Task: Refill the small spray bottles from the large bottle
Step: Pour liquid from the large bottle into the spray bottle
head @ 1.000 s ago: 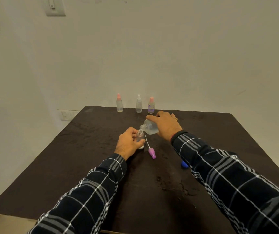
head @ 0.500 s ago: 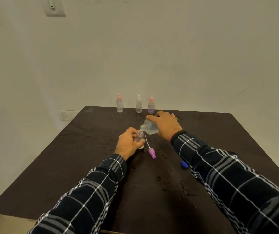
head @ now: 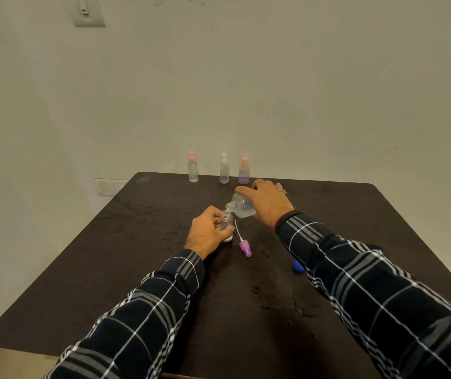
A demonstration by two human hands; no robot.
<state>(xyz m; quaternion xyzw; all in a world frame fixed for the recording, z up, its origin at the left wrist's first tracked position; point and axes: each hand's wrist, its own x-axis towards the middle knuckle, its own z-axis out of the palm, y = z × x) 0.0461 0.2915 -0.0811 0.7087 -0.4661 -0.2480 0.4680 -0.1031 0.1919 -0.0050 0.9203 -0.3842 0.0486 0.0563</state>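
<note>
While our left hand (head: 207, 234) is clasping the small spray bottle (head: 227, 220), our right hand (head: 269, 204) is gripping the pouring large bottle (head: 242, 207); we are likely levelling it next.

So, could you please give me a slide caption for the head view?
Right hand tilts the large bottle over a small bottle held by the left hand.

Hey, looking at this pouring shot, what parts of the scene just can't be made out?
Head view only:
Fill level of the small bottle: the left hand wraps it.
Rear of the large bottle: covered by the right hand.
What the blue object is: half hidden by the right sleeve.
Fill levels of the three back bottles: too small to read.
</note>
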